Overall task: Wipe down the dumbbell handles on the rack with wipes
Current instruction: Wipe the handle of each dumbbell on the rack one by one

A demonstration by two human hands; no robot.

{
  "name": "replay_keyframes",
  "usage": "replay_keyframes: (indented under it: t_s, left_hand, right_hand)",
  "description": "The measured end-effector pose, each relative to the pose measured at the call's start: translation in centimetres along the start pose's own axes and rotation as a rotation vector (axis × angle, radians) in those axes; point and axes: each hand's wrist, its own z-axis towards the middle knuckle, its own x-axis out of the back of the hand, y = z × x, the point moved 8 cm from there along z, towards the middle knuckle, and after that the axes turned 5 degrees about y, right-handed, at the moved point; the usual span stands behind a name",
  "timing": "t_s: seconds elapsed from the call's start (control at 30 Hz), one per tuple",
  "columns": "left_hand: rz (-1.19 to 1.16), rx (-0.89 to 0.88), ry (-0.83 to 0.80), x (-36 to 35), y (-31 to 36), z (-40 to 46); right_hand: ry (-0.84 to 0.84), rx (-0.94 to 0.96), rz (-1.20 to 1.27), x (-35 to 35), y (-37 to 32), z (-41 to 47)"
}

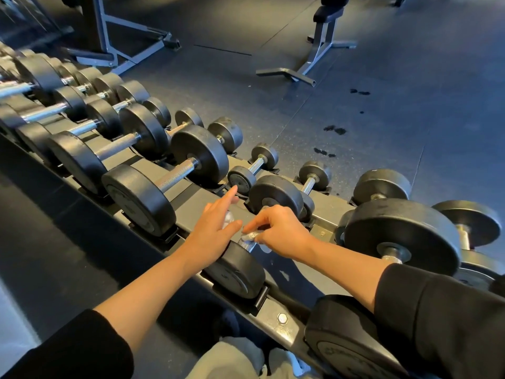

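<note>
while right hand pinches wipe on handle, left hand fingers spread.

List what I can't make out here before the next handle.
- Handle, head view: mostly hidden under the left hand and right hand.
- Wipe: only scraps show between the fingers; its size and state are unclear.
- Weight markings on the near plate: too faint to read.
- Rack: cut off at the bottom edge.

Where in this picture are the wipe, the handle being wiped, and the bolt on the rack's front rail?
wipe (250,236), head view, on the crumpled part under the right hand's fingertips.
handle (246,244), head view, on its bare knurled stretch.
bolt (282,318), head view, on its head.
</note>
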Motion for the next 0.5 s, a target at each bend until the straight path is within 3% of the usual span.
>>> replay_keyframes:
  t_s: [0.17, 0.23, 0.33, 0.5]
  left_hand:
    - [0.066, -0.054, -0.008, 1.9, 0.5, 3.5]
    - [0.155, -0.141, -0.089, 1.8, 1.3, 5.5]
    - [0.26, -0.278, -0.278, 0.5, 1.6, 8.1]
    - [0.415, -0.451, -0.573, -1.0, -0.1, 11.1]
  right_hand:
    - [-0.103, -0.117, 0.153, -0.4, -0.1, -0.5]
    - [0.003, -0.113, 0.179, 0.6, -0.5, 0.2]
    - [0.185, -0.062, -0.14, 2.3, -0.7, 2.2]
    - [0.074, -0.137, -0.439, 0.1, -0.9, 4.1]
